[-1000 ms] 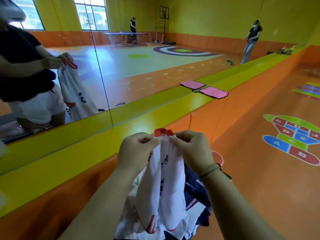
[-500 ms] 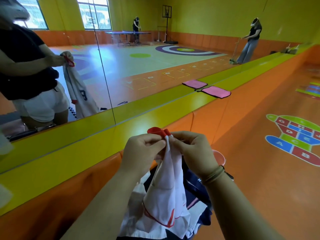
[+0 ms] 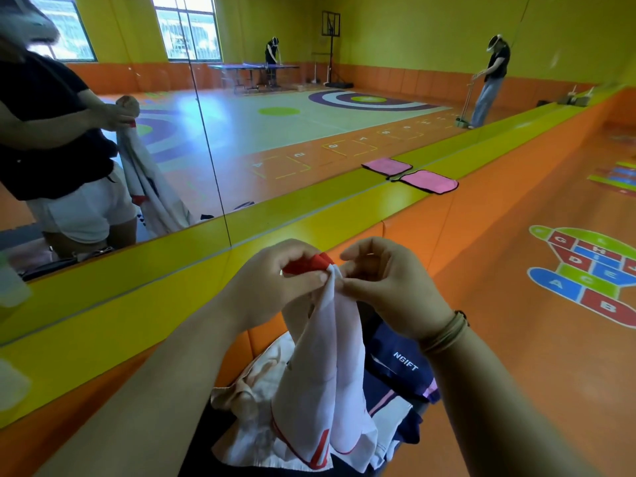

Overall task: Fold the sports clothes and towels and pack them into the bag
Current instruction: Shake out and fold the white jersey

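Both hands — left hand (image 3: 275, 277), right hand (image 3: 385, 287) — pinch the white jersey (image 3: 323, 373) by its red collar (image 3: 308, 265), letting it hang straight, likely for folding.

walls: yellow-green wall (image 3: 413, 25) above, orange padded band (image 3: 395, 79) below
mirror: large wall mirror (image 3: 275, 139), vertical panel seam, reflects the hall
ledge: yellow-green ledge (image 3: 309, 215) under mirror, orange padded front
floor: glossy orange floor (image 3: 516, 356); lettered hopscotch graphic (image 3: 585, 270) at right
windows: two gridded windows (image 3: 187, 29) in reflection, daylight
furniture: table-tennis table (image 3: 253, 67), basketball stand (image 3: 331, 46) near far wall, reflected
markings: purple-green target rings (image 3: 368, 98), reflected
on ledge: pink mat (image 3: 430, 182)
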`<state>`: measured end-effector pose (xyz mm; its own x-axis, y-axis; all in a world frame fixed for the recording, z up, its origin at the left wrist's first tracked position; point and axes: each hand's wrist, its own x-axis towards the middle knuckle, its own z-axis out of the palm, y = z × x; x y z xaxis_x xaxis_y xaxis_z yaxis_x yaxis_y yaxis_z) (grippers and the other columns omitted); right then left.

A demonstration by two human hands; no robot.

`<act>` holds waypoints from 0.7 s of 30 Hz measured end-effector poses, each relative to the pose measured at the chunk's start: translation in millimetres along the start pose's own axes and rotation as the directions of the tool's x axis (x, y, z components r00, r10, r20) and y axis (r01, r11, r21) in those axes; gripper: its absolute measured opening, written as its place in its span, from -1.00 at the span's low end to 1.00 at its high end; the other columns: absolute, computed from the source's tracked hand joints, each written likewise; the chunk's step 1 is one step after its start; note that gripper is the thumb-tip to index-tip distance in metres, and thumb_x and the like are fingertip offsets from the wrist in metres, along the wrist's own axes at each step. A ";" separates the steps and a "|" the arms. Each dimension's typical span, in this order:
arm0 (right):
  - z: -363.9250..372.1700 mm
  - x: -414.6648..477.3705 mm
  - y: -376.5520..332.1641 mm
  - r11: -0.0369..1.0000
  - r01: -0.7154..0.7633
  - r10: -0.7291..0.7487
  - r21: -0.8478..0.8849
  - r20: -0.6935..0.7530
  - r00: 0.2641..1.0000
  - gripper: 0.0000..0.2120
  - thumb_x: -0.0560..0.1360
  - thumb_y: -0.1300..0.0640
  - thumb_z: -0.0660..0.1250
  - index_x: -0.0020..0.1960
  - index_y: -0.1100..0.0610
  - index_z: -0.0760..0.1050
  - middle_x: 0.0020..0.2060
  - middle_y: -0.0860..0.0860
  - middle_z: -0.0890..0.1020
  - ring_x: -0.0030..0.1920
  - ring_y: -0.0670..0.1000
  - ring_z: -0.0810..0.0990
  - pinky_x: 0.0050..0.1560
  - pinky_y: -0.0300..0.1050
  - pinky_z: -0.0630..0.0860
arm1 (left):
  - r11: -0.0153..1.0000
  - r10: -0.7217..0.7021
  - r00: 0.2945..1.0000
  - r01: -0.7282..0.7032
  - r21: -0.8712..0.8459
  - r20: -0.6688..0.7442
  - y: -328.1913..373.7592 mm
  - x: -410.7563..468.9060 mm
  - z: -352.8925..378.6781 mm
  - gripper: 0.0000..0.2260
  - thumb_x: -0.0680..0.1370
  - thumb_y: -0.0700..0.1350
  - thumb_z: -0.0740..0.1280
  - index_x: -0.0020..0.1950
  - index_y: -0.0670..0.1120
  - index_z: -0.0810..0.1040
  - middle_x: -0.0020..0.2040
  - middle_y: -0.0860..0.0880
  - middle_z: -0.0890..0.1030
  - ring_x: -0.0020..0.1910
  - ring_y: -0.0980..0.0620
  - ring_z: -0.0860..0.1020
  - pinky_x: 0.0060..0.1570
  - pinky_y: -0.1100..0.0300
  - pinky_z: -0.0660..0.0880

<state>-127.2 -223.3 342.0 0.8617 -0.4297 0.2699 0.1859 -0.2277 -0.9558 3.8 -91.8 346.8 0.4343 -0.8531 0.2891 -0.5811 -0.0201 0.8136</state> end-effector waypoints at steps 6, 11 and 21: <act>0.3 -5.4 7.8 0.999 0.032 -0.031 0.017 -0.084 0.996 -0.73 0.35 0.38 0.45 -0.20 0.15 0.39 -0.24 0.21 0.64 -0.19 0.12 0.63 -0.09 0.02 0.58 | 0.999 -0.012 0.999 0.013 0.053 -0.034 -1.6 1.1 1.5 -0.94 0.41 -0.02 0.36 -0.17 0.03 0.59 -0.25 0.06 0.62 -0.27 0.12 0.55 -0.22 0.23 0.45; -2.1 -9.8 30.4 0.955 -0.015 0.016 -0.297 0.002 1.000 -0.74 0.37 0.34 0.44 -0.29 -0.01 0.52 -0.30 -0.16 0.63 -0.23 -0.18 0.56 -0.09 -0.31 0.47 | 0.982 0.028 0.990 -0.001 0.187 -0.138 -3.5 6.8 2.3 -0.87 0.48 0.03 0.28 -0.18 -0.01 0.44 -0.37 0.04 0.42 -0.37 0.10 0.36 -0.31 0.19 0.30; -19.4 -9.6 38.1 0.826 -0.037 -0.036 -0.563 -0.118 0.992 -0.83 0.47 0.27 0.35 -0.10 0.02 0.64 -0.21 -0.10 0.51 -0.25 -0.17 0.46 -0.20 -0.48 0.34 | 0.877 0.228 0.970 -0.169 0.450 -0.081 29.5 21.4 -20.4 -0.86 0.58 -0.07 0.26 -0.08 -0.04 0.31 -0.40 0.08 0.34 -0.41 0.23 0.37 -0.37 0.36 0.26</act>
<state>-137.5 -244.8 305.2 0.7925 -0.5217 0.3159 -0.1444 -0.6637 -0.7339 10.0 -100.0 387.3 0.3445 -0.7902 0.5069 -0.8926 -0.1083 0.4377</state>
